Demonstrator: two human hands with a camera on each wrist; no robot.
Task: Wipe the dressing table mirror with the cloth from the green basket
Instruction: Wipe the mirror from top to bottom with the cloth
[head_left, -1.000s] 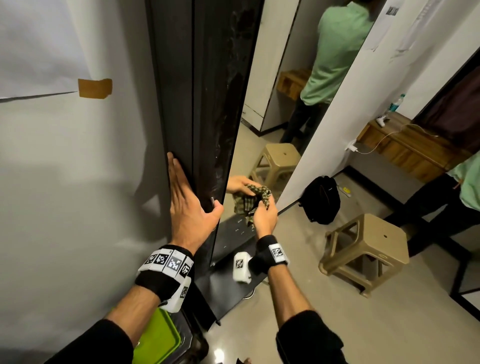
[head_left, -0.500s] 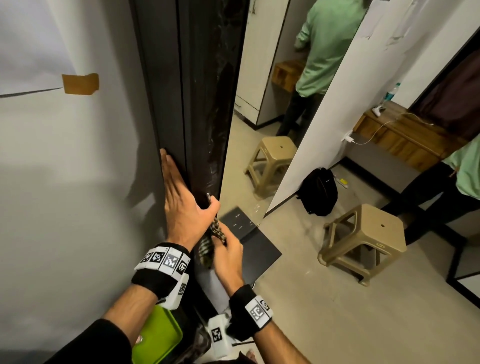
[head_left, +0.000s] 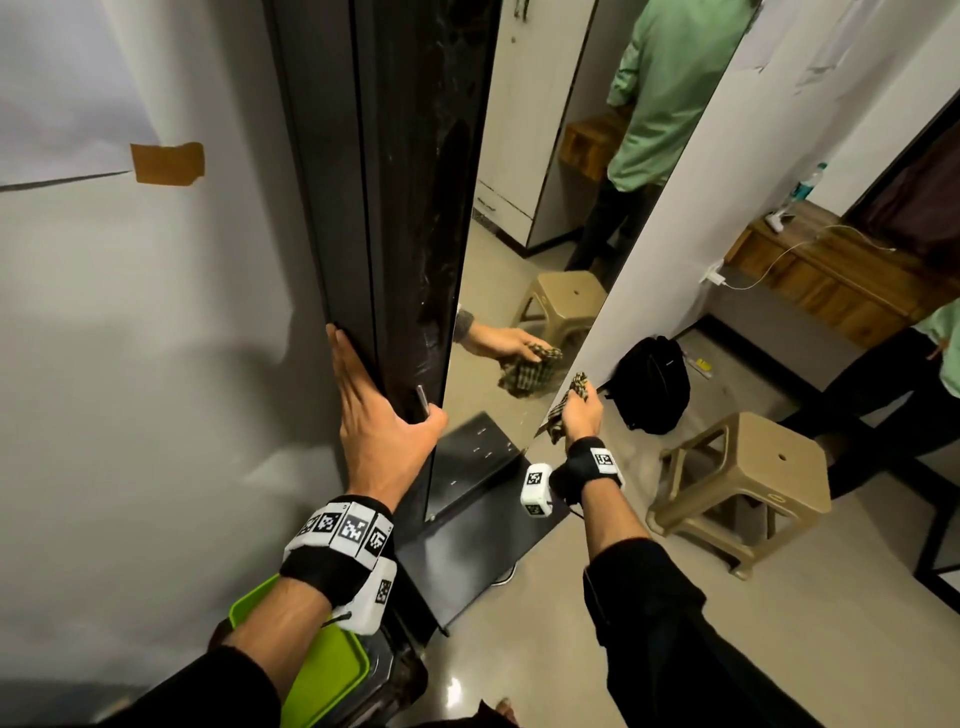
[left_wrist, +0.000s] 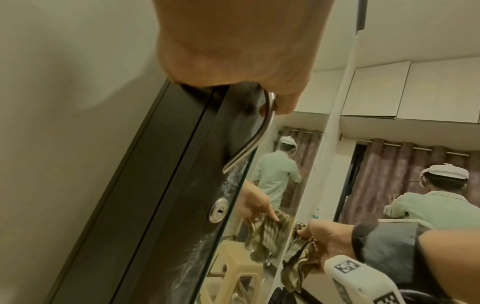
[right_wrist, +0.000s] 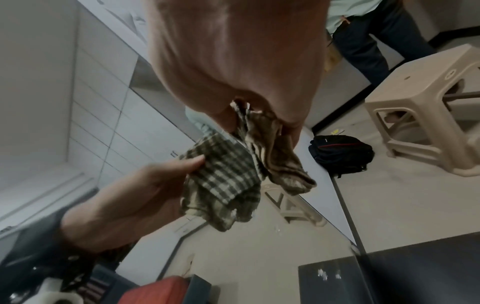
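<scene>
The tall mirror (head_left: 519, 249) is set in a dark cabinet door (head_left: 410, 208). My right hand (head_left: 582, 408) grips a bunched checked cloth (head_left: 563, 410) at the mirror's lower right edge, and the glass reflects both. The right wrist view has the cloth (right_wrist: 278, 152) hanging from my right hand (right_wrist: 233, 61) against the mirror (right_wrist: 259, 257). My left hand (head_left: 382, 415) lies with straight fingers along the door's side edge, thumb by the metal handle (head_left: 423, 402). From the left wrist, the handle (left_wrist: 255, 139), a keyhole (left_wrist: 219, 211) and the cloth (left_wrist: 298, 253) show. The green basket (head_left: 322, 670) sits under my left forearm.
A beige plastic stool (head_left: 743, 483) and a black backpack (head_left: 649, 384) stand on the floor to the right. A person in a green shirt (head_left: 940, 343) stands at the far right by a wooden counter (head_left: 831, 270). White wall (head_left: 156, 364) lies to the left.
My right hand swept the cloth from mid-mirror down beside my left thumb, then across to the mirror's right edge. The left hand stayed on the door edge.
</scene>
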